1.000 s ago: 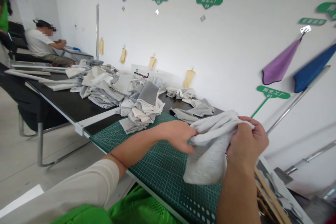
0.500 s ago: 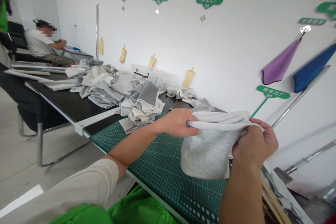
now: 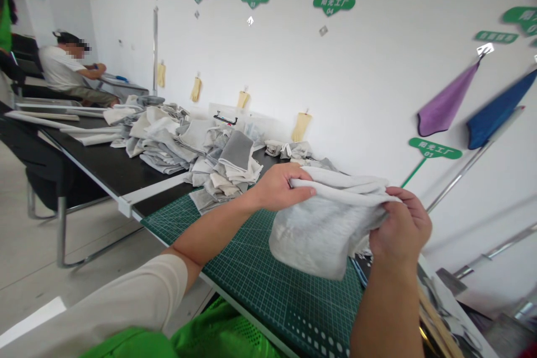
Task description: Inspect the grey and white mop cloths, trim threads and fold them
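Note:
A light grey terry cloth [image 3: 323,229] hangs bunched between my hands above a green cutting mat [image 3: 260,268]. My left hand [image 3: 285,187] pinches its upper folded edge on the near side. My right hand [image 3: 400,229] grips the opposite end, with the fingers curled over the fabric. The cloth's lower part sags clear of my fingers, and its underside faces the mat. Beyond my left hand, a heap of folded grey and cream cloths [image 3: 222,165] lies on the black table [image 3: 109,165].
More cloth scraps [image 3: 291,150] lie farther along the table. A seated person [image 3: 67,64] works at the far left. Yellow gloves [image 3: 302,126] and purple and blue cloths [image 3: 444,106] hang on the white wall. Wooden strips [image 3: 436,319] lie at the lower right.
The cloth has been pulled wider and now sags less upright, tilting left. My left hand has risen and moved slightly left, and my right hand has shifted left and down a little.

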The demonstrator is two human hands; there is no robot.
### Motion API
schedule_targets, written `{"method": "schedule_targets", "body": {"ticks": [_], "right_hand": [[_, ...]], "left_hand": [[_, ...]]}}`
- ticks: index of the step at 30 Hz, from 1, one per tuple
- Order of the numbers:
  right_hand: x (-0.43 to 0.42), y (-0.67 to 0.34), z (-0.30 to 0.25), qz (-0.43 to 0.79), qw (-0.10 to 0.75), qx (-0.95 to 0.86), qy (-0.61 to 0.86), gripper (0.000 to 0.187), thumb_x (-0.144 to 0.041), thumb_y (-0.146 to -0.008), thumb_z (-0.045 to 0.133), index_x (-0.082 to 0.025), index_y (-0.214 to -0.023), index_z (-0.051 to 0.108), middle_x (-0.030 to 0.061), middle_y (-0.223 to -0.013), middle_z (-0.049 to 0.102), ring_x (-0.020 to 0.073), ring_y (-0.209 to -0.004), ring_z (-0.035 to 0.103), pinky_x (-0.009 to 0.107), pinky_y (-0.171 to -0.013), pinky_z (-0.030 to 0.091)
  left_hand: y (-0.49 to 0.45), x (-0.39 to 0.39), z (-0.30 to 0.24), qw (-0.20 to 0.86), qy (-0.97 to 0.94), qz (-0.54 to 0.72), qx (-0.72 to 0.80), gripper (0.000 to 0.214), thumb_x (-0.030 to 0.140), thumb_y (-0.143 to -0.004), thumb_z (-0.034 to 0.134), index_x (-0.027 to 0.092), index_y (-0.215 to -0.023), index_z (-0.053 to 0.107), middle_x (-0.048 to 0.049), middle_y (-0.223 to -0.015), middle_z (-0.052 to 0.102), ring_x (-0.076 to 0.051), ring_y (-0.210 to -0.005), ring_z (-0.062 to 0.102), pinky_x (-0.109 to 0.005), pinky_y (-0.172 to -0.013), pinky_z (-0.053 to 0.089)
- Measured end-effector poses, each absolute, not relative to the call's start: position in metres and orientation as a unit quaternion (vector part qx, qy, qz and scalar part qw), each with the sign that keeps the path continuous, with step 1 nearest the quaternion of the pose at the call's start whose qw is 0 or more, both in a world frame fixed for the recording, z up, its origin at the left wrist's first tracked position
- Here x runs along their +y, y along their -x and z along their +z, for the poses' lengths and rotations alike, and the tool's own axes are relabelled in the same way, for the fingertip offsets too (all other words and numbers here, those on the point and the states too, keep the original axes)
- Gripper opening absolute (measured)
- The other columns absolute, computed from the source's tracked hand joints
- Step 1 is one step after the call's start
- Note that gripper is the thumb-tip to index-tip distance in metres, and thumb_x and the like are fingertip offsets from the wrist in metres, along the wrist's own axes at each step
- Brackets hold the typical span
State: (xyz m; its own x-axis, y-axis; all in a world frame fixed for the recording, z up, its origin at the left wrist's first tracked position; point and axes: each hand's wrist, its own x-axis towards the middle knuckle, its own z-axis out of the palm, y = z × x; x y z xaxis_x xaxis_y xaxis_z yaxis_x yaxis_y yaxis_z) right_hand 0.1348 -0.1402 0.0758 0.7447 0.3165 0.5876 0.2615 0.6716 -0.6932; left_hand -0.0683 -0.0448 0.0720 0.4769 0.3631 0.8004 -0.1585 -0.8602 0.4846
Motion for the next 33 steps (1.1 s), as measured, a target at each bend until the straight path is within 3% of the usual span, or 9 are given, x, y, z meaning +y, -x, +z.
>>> {"method": "schedule_targets", "body": {"ticks": [11, 14, 17, 24, 33], "right_hand": [[-0.143, -0.128, 0.079, 0.031, 0.840, -0.373, 0.393, 0.021, -0.015, -0.054, 0.063, -0.015, -0.075, 0.063, -0.0010, -0.059, 0.056, 0.0111, -0.054, 0.049, 0.022, -0.048, 0.034], [-0.143, -0.127, 0.080, 0.034, 0.843, -0.377, 0.383, 0.022, -0.014, -0.055, 0.063, -0.015, -0.077, 0.063, -0.0009, -0.060, 0.056, 0.0115, -0.055, 0.050, 0.021, -0.049, 0.035], [-0.144, -0.126, 0.080, 0.032, 0.845, -0.377, 0.378, 0.023, -0.013, -0.056, 0.063, -0.015, -0.079, 0.062, -0.0010, -0.062, 0.056, 0.0120, -0.057, 0.051, 0.022, -0.051, 0.037], [-0.142, -0.124, 0.080, 0.034, 0.850, -0.387, 0.357, 0.024, -0.011, -0.054, 0.063, -0.014, -0.078, 0.063, 0.0006, -0.065, 0.057, 0.0122, -0.060, 0.052, 0.022, -0.051, 0.038], [-0.144, -0.122, 0.078, 0.034, 0.846, -0.439, 0.301, 0.028, -0.013, -0.057, 0.070, -0.016, -0.084, 0.063, 0.0011, -0.073, 0.061, 0.0115, -0.063, 0.054, 0.023, -0.057, 0.043]], "left_hand": [[0.063, -0.048, 0.070, 0.259, -0.759, 0.593, 0.079, 0.025, 0.037, -0.081, 0.058, 0.015, -0.092, 0.061, -0.0049, -0.090, 0.063, -0.014, -0.083, 0.057, -0.027, -0.077, 0.045], [0.061, -0.046, 0.068, 0.240, -0.745, 0.618, 0.075, 0.040, 0.037, -0.078, 0.061, 0.016, -0.112, 0.053, -0.0077, -0.108, 0.059, -0.017, -0.096, 0.056, -0.029, -0.086, 0.044], [0.061, -0.044, 0.067, 0.243, -0.747, 0.615, 0.075, 0.053, 0.035, -0.077, 0.062, 0.016, -0.122, 0.042, -0.0085, -0.111, 0.055, -0.016, -0.096, 0.053, -0.028, -0.086, 0.044], [0.063, -0.046, 0.070, 0.315, -0.752, 0.575, 0.073, 0.052, 0.015, -0.069, 0.056, 0.016, -0.119, 0.040, -0.0052, -0.105, 0.052, -0.014, -0.089, 0.052, -0.025, -0.078, 0.046], [0.061, -0.043, 0.071, 0.392, -0.686, 0.612, 0.037, 0.044, 0.015, -0.063, 0.057, 0.017, -0.106, 0.048, -0.0021, -0.094, 0.055, -0.012, -0.081, 0.051, -0.023, -0.071, 0.042]]}}
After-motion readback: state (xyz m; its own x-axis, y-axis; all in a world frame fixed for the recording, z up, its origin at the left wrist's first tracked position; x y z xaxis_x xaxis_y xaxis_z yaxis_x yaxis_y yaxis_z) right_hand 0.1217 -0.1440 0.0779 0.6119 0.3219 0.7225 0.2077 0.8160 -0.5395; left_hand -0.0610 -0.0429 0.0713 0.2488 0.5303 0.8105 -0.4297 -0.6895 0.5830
